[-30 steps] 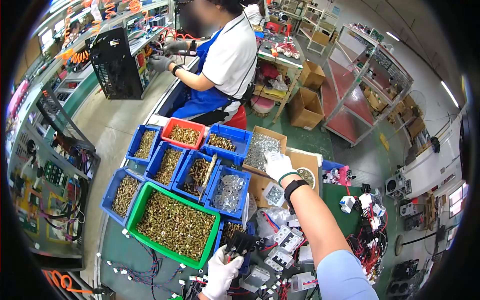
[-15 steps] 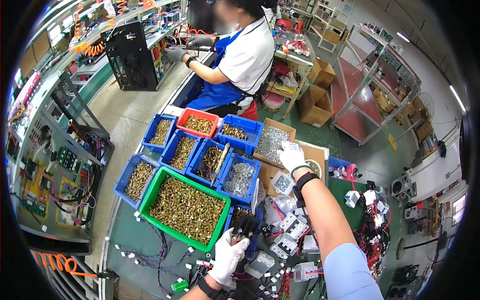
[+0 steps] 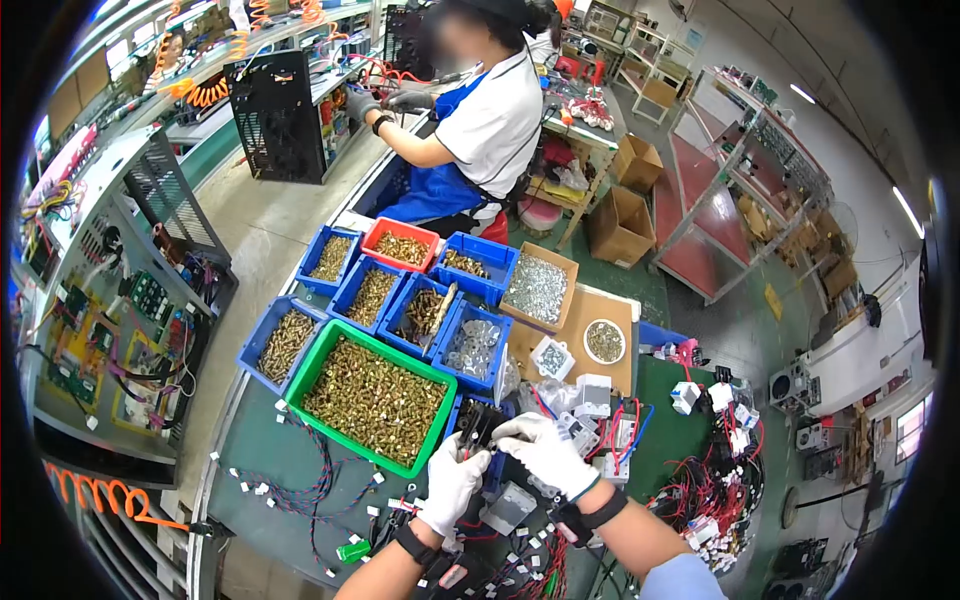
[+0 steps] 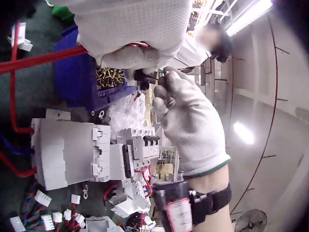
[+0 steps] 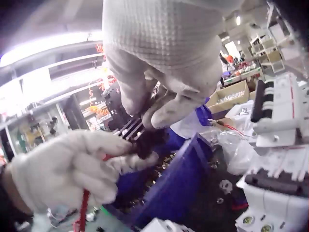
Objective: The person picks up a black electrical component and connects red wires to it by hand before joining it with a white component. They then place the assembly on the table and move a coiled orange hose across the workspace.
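Note:
In the head view my gloved left hand (image 3: 455,484) grips a black block (image 3: 477,424) with metal strips along one side, the strips (image 5: 130,129) showing best in the right wrist view. A red wire (image 5: 84,208) hangs below that hand. My gloved right hand (image 3: 545,454) has come in from the right, its thumb and fingers pinched together right at the block. A small metallic bit (image 5: 156,90) shows between these fingers; most of it is hidden by the glove. Under both hands sits a blue bin (image 5: 181,181) of brass-coloured screws.
A large green bin (image 3: 300,400) of brass-coloured fasteners and several blue bins stand left and ahead. A carton (image 3: 570,300) of silver hardware lies beyond. Circuit breakers (image 4: 140,150) and wire bundles (image 3: 300,490) crowd the bench. Another person (image 3: 490,120) sits working ahead.
My right hand has left the area by the silver hardware carton and come back toward me, to the black block. The left hand still holds the block, near the same spot.

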The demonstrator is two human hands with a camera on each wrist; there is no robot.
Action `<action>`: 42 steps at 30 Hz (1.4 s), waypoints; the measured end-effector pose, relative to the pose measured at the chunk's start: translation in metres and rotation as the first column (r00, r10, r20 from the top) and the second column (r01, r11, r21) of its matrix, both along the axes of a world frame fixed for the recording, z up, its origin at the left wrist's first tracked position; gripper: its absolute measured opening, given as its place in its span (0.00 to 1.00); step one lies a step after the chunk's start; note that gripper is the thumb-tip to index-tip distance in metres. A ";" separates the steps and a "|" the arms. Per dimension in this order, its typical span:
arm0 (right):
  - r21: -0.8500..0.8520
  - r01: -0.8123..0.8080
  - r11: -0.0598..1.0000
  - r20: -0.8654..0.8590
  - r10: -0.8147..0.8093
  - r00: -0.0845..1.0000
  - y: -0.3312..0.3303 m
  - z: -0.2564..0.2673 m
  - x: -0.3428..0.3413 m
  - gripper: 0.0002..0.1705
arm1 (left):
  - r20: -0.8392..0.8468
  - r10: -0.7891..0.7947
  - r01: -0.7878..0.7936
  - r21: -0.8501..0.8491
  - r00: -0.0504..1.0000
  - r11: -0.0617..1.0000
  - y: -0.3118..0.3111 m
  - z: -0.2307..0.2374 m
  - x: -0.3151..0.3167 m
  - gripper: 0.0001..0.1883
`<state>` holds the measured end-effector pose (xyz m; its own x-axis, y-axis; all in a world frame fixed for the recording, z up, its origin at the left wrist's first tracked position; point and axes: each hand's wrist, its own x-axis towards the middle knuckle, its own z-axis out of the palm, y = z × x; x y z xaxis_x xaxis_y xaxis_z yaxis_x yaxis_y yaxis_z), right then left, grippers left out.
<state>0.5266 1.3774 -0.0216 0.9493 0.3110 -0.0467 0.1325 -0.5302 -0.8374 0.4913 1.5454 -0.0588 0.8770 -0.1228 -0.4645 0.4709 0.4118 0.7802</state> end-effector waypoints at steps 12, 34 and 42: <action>-0.119 0.290 0.950 0.119 -0.276 0.954 0.016 -0.025 -0.025 0.08 | 0.116 0.005 -0.025 0.164 0.993 0.986 -0.005 -0.022 -0.002 0.18; -0.084 0.266 0.960 0.272 -0.234 0.933 0.018 -0.038 -0.031 0.09 | 0.112 0.016 -0.030 0.126 0.994 0.992 -0.006 -0.011 -0.002 0.15; -0.286 0.140 0.948 0.379 -0.023 0.925 0.015 -0.020 -0.028 0.09 | 0.042 0.037 -0.038 0.010 0.998 0.999 -0.003 -0.007 -0.003 0.17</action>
